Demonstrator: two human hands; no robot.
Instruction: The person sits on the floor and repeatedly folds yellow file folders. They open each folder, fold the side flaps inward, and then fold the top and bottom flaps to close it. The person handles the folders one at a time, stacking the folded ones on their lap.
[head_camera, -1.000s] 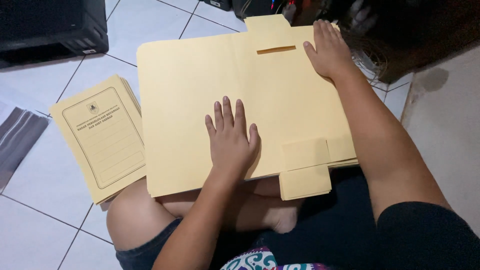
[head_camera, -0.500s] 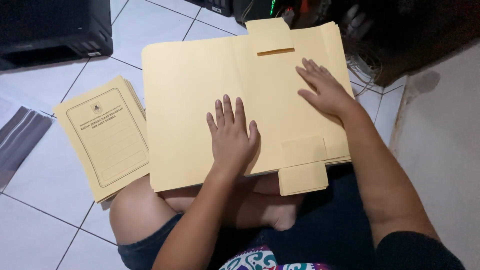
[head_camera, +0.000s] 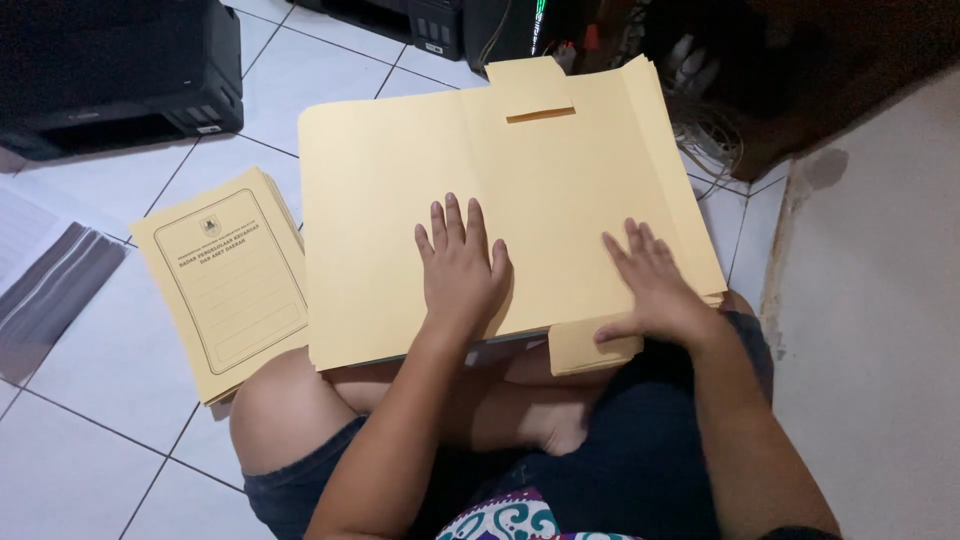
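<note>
Since the earlier frames the right hand (head_camera: 655, 290) has slid from the folder's far top edge down to its lower right corner, while the left hand (head_camera: 460, 262) has stayed put. Both hands lie flat and open, palms down, fingers slightly spread and pointing toward the top of the frame; they grip nothing and sit apart from each other, the left near the middle of the sheet, the right at its lower right with the thumb reaching onto the small bottom tab (head_camera: 590, 345). The folder (head_camera: 400, 200) is an opened-out pale yellow card sheet filling the centre of the frame, resting on the person's crossed legs, with a slotted tab (head_camera: 530, 90) sticking out at its top edge. Both forearms rise from the bottom of the frame, and the left one covers part of a bare knee (head_camera: 285, 410). At centre left, just beside the folder and partly tucked under its edge, a stack of closed folders (head_camera: 225, 285) with a printed frame lies on the white tiled floor (head_camera: 90, 400). A black printer (head_camera: 110, 70) stands at upper left, and tangled cables (head_camera: 705, 130) lie at upper right.
</note>
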